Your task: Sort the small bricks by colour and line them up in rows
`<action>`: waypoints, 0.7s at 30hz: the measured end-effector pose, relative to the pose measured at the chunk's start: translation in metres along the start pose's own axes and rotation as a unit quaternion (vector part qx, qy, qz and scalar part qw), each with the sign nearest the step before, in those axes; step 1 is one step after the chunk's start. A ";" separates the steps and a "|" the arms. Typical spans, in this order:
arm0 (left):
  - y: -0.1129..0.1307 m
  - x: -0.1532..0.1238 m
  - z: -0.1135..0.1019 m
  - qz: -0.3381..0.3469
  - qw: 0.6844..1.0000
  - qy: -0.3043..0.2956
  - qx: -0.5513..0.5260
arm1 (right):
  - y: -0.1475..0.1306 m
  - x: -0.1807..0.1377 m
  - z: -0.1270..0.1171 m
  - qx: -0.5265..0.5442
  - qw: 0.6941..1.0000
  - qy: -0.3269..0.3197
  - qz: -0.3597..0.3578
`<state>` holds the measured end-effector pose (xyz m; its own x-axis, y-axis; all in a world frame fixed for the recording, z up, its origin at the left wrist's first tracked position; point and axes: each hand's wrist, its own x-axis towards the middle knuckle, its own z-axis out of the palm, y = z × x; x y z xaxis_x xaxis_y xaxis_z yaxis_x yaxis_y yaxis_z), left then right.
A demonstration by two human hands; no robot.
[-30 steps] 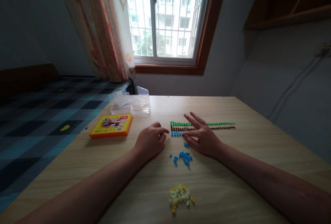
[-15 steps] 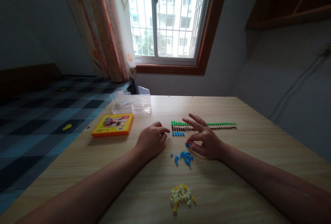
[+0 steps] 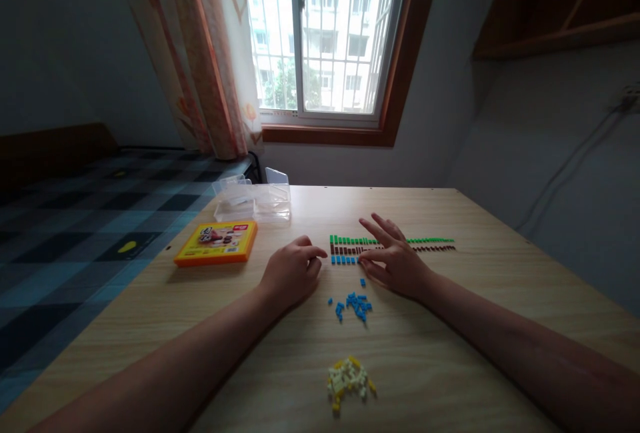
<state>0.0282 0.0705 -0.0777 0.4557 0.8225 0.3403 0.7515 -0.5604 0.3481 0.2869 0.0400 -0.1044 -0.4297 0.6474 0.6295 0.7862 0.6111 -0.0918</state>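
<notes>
On the wooden table (image 3: 465,353) lie three rows of tiny bricks: a green row (image 3: 345,240), a brown row (image 3: 347,249) and a short blue row (image 3: 343,260). My right hand (image 3: 397,263) rests at the blue row's right end, thumb and forefinger pinched on a blue brick there, the other fingers spread over the green and brown rows. My left hand (image 3: 293,273) lies curled on the table, its forefinger tip by the blue row's left end, holding nothing. A loose heap of blue bricks (image 3: 356,303) sits just in front of my hands.
A small heap of cream and yellow bricks (image 3: 349,380) lies nearer me. An orange box (image 3: 216,242) and a clear plastic case (image 3: 253,200) sit at the back left of the table. A bed with a checked cover (image 3: 75,233) adjoins the left edge; a wall runs on the right.
My right hand dropped back to the loose blue bricks, pinched there, then returned to the blue row's right end. The blue row looks slightly longer. My left hand stayed put.
</notes>
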 end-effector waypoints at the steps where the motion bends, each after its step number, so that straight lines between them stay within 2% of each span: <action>1: 0.000 0.000 0.000 0.000 1.000 0.000 0.000 | 0.000 0.000 0.000 -0.002 1.000 0.000 -0.001; 15: -0.001 0.000 0.002 0.004 1.000 0.004 -0.008 | 0.006 -0.002 0.001 -0.003 1.000 -0.023 -0.017; 21: -0.001 0.000 0.001 0.002 1.000 0.000 -0.008 | 0.007 -0.001 0.000 -0.009 0.999 -0.014 -0.033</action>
<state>0.0283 0.0709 -0.0793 0.4590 0.8202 0.3414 0.7416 -0.5653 0.3612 0.2929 0.0434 -0.1060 -0.4920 0.6190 0.6122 0.7643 0.6438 -0.0367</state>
